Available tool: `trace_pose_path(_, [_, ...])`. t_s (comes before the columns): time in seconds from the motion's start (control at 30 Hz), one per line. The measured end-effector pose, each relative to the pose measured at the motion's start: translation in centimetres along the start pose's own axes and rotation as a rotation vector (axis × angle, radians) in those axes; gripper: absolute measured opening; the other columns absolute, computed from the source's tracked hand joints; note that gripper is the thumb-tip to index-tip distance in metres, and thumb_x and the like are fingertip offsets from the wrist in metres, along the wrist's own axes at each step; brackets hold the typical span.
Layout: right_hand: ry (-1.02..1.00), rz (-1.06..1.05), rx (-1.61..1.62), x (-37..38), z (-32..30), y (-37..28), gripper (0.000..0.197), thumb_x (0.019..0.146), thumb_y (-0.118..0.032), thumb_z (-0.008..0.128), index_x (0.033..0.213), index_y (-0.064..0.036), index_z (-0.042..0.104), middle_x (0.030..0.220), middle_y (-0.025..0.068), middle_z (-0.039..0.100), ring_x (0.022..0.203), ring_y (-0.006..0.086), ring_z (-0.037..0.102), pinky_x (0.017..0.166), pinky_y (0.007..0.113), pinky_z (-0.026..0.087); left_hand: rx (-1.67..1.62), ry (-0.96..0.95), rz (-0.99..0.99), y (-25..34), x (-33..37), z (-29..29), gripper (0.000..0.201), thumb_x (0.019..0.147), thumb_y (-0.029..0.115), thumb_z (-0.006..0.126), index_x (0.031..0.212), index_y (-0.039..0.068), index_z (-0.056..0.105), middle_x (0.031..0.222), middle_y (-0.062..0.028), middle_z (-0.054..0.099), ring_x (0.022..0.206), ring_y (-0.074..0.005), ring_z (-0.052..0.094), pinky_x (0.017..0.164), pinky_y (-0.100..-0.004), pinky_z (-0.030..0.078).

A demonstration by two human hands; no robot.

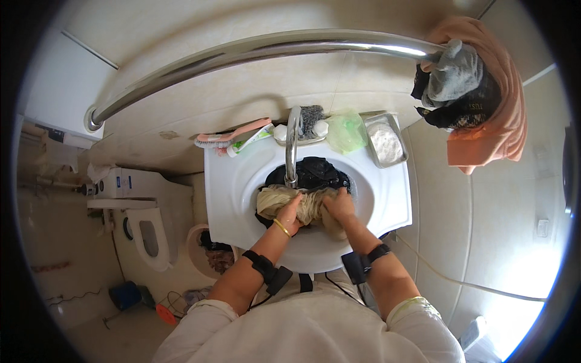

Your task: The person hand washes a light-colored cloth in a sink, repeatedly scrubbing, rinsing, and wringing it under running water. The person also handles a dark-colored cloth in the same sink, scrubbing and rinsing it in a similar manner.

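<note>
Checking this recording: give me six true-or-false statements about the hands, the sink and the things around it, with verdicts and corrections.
1. The left hand and right hand both hold the beige cloth. True.
2. The yellow bangle is on the right wrist. False: the yellow bangle circles the left wrist.
3. Black cloth lies in the basin, beyond the beige cloth. True.
4. The pink-handled brush lies right of the faucet. False: the brush is to its left.
5. The green plastic bag sits between the faucet and the metal tray. True.
6. The peach garment lies on the floor. False: the peach garment hangs at the right end of the rail.
</note>
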State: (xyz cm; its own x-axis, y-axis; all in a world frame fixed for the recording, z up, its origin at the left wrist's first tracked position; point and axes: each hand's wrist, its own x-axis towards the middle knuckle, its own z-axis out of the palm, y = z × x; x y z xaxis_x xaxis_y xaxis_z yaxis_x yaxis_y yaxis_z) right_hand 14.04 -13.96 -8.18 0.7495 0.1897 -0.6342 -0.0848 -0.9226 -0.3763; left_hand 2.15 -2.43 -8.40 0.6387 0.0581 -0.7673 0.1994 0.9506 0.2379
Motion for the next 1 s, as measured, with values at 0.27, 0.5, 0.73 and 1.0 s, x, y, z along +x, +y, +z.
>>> trace_pose_path(0.27, [-0.058,-0.052,0.067,0.4,0.4,-3.4,0.036,0.079,-0.026,0.056,0.100,0.0023,0.061,0.095,0.0222,0.064,0.093,0.0363,0.061,0.084,0.042,0.049,-0.103,-0.048,-0.098,1.1,1.2,-2.6,0.040,0.094,0.045,0.037,0.118,0.016,0.051,0.118,-0.0072,0.056,0.112,-0.0275,0.050,0.096,-0.0532,0.037])
trace_pose_path(0.5, [0.273,-0.918,0.113,-7.6,1.9,-3.5,0.016,0.073,-0.018,0.058,0.082,-0.0060,0.063,0.103,0.0187,0.057,0.091,0.0377,0.056,0.077,0.043,0.049,-0.355,-0.844,-0.206,1.4,1.3,-2.0,0.044,0.091,0.044,0.044,0.108,0.006,0.059,0.104,-0.0091,0.062,0.095,-0.0242,0.060,0.084,-0.0369,0.049])
trace_pose_path(0.73, [0.208,-0.265,0.276,-2.0,-0.1,-3.5,0.031,0.083,-0.029,0.055,0.092,0.0009,0.059,0.079,0.0239,0.063,0.082,0.0388,0.062,0.075,0.045,0.049,-0.018,-0.067,0.021,-0.4,-0.7,0.4,0.032,0.091,0.026,0.045,0.111,0.004,0.057,0.109,-0.0090,0.062,0.100,-0.0233,0.060,0.089,-0.0395,0.047])
trace_pose_path(1.0, [0.023,-0.722,0.138,-9.2,-0.5,-4.3,0.028,0.081,-0.028,0.061,0.095,-0.0048,0.061,0.093,0.0241,0.058,0.087,0.0386,0.059,0.079,0.044,0.048,-0.199,-0.224,-0.040,0.8,-0.4,-0.4,0.032,0.092,0.032,0.048,0.108,0.006,0.058,0.102,-0.0078,0.063,0.095,-0.0215,0.060,0.083,-0.0374,0.050])
